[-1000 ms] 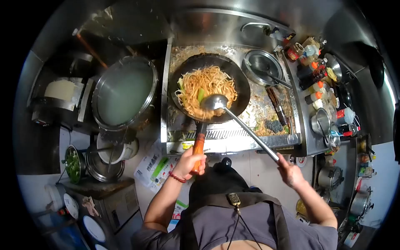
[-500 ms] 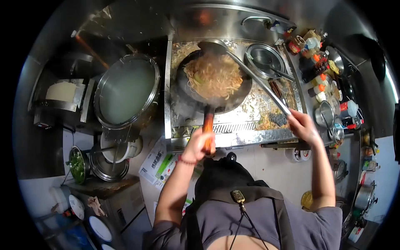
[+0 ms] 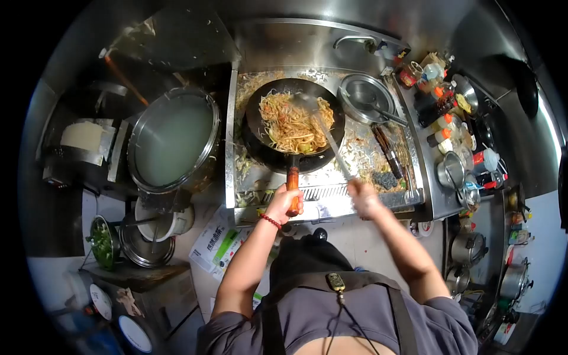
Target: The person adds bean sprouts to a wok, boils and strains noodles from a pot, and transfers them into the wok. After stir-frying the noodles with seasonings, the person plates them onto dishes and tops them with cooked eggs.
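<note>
My left hand [image 3: 282, 205] is wrapped round the wooden handle of a black wok [image 3: 253, 113]. Fried noodles [image 3: 291, 129] with bits of green and red lie heaped in the wok. In my right hand [image 3: 365, 200], slightly smeared by motion, is the handle end of a long metal ladle [image 3: 336, 148]. The ladle's blurred head is down among the noodles on the right side of the wok, partly lost in them. The wok is over the burner of a steel stove [image 3: 313, 212] strewn with food scraps.
A metal pot of water [image 3: 370, 94] with a ladle in it stands right of the wok. At left is a large vat of cloudy liquid [image 3: 174, 142]. Sauce bottles [image 3: 441, 121] and a steel bowl [image 3: 451, 168] crowd the right shelf. A faucet [image 3: 355, 40] juts from the back wall.
My right hand has swung left and inward, bringing the ladle from the wok's far rim down into the noodles. The wok has tilted and shifted slightly; steam over it has thinned.
</note>
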A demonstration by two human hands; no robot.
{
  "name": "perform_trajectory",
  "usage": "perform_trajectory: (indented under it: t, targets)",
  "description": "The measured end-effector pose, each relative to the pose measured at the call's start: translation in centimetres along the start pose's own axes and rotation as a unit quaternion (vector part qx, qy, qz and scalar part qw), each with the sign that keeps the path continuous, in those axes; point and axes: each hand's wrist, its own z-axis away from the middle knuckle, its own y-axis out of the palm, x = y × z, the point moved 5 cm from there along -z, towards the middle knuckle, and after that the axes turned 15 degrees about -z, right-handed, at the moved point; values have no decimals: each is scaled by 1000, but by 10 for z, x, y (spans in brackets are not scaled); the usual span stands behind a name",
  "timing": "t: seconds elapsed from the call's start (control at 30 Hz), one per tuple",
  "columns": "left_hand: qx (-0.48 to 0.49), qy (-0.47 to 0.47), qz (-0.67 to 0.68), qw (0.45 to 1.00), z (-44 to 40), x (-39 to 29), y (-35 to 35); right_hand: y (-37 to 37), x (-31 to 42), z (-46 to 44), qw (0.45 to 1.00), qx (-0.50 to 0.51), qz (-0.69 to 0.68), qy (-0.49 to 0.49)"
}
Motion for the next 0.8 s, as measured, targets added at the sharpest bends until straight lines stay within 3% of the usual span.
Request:
perform_trajectory:
  t: [0.07, 0.1, 0.17, 0.23, 0.3, 0.37, 0.43, 0.57, 0.63, 0.7, 0.73, 0.77, 0.8]
  targets:
    - [-9, 16, -3, 1000, -2, 9, -2, 38, -52, 1, 978, 1, -101, -180]
    - [12, 28, -24, 999, 0, 12, -6, 23, -51, 36, 986, 1, -31, -162]
    - [25, 32, 16, 999, 45, -9, 2, -42, -13, 111, 965, 5, 134, -224]
    - [19, -10, -16, 1000, 88, -10, 6, -87, -12, 142, 963, 16, 176, -202]
    - [10, -20, -71, 997, 94, -9, 3, -103, -3, 120, 931, 4, 183, -316]
    - [17, -34, 7, 999, 75, -22, 1, -95, 29, 82, 973, 51, 198, -106]
    - [28, 24, -5, 999, 56, -3, -7, -87, 53, 43, 964, 39, 164, -204]
    - [36, -18, -6, 999, 91, 46, -16, -121, 72, 61, 965, 4, 20, -261]
    - [53, -21, 7, 998, 99, 35, -12, -148, 79, 88, 994, 49, -55, -80]
    - [-6, -16, -15, 1000, 82, -6, -6, -152, 78, 93, 983, 74, -165, -16]
    - [16, -10, 9, 1000, 64, -18, -5, -138, 85, 83, 978, 98, -181, -25]
    - [41, 2, 33, 999, 49, -25, -4, -118, 67, 57, 969, 75, -233, -36]
    - [35, 1, 21, 999, 37, -22, -6, -97, 63, 37, 982, 27, -186, 11]
